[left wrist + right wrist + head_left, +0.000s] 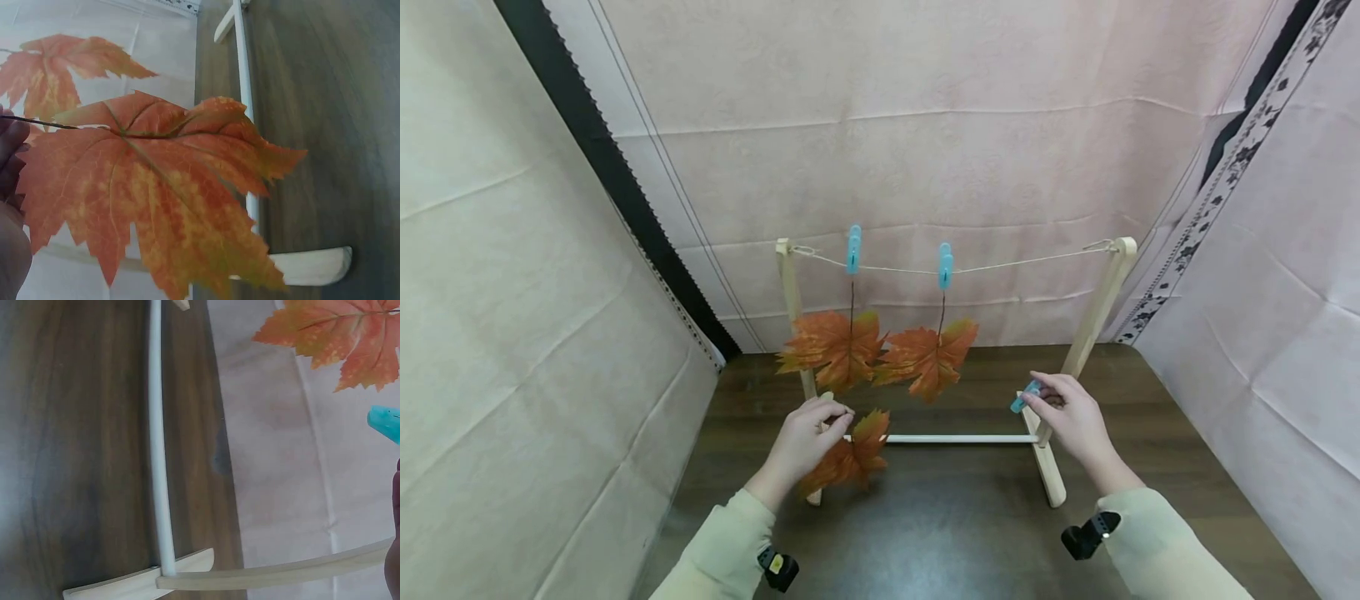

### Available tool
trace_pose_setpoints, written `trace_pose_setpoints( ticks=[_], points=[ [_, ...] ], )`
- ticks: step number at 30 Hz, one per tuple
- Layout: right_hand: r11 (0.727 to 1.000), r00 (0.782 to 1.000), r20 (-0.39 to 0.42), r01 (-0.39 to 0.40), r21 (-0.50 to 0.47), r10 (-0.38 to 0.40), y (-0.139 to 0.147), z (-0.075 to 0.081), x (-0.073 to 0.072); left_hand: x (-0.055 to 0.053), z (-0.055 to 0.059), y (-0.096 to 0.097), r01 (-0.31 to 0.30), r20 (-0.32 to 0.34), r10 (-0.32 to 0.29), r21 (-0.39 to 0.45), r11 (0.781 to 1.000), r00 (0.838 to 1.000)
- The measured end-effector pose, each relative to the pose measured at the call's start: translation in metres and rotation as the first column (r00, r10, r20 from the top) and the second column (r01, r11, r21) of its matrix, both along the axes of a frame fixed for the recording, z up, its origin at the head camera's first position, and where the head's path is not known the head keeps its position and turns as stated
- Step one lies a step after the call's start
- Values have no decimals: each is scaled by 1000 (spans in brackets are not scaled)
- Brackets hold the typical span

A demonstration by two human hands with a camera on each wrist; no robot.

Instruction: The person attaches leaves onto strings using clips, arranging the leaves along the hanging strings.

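My left hand (808, 435) pinches the thin dark stem of an orange maple leaf (853, 454), which hangs below the fingers; the left wrist view shows this leaf (144, 181) up close. In my right hand (1071, 417) is a blue clothespin (1026, 397), pinched between thumb and fingers beside the frame's right post. A white string (895, 269) runs between two wooden posts. On it a blue clothespin (853, 250) holds one maple leaf (838, 348) by its stem, and a second blue clothespin (946, 265) holds another maple leaf (928, 360).
The right wooden post (1097, 308) and the left post (792, 287) stand on wooden feet, joined low down by a white rod (958, 439). Under the frame is a dark wood-grain table (940, 533). Pale cloth (925, 167) hangs behind and at both sides.
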State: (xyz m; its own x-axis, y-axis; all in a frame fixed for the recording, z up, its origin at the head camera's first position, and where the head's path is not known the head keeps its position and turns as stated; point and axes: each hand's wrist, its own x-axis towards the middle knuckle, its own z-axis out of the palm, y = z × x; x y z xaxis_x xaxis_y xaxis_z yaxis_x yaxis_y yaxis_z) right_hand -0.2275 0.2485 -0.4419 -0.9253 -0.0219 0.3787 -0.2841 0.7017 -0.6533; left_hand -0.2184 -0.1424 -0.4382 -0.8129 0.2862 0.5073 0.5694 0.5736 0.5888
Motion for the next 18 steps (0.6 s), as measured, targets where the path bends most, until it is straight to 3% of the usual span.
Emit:
trace_pose_setpoints(
  ticks=[11,18],
  points=[
    [999,1000,-24,5,-34,-5,-2,10,-3,-9,17,25,109,36,-110,11,994,993],
    [997,998,-54,17,-69,-21,-2,19,-8,-14,23,37,179,89,-180,18,984,980]
  ],
)
